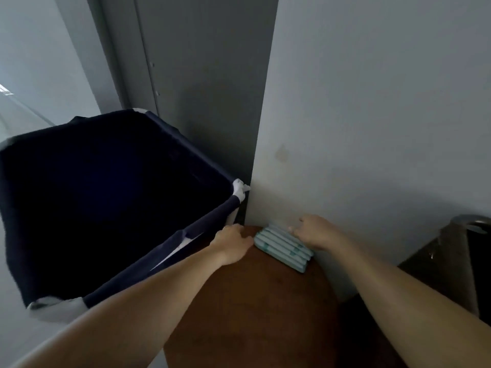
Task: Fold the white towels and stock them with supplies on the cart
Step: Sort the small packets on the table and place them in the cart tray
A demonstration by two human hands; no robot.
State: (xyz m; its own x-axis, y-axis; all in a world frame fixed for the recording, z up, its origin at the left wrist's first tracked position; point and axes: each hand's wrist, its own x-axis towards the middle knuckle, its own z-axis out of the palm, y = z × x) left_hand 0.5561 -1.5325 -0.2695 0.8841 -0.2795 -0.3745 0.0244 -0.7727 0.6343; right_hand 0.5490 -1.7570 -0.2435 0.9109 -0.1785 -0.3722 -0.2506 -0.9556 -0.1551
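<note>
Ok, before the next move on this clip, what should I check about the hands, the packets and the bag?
1. Green packets lie in a row on the wooden top: ok.
2. Right hand has a firm hold on the packets: cannot tell; its fingers curl over them.
3. Left hand free, resting on the top: ok.
4. Folded white towels in view: not ok, none show.
5. Laundry bag contents: cannot tell, inside is dark.

The bin point(106, 197) is lined with dark matt cloth. The top point(252, 301) is seen as smooth brown wood. The packets point(281, 245) look papery.
</note>
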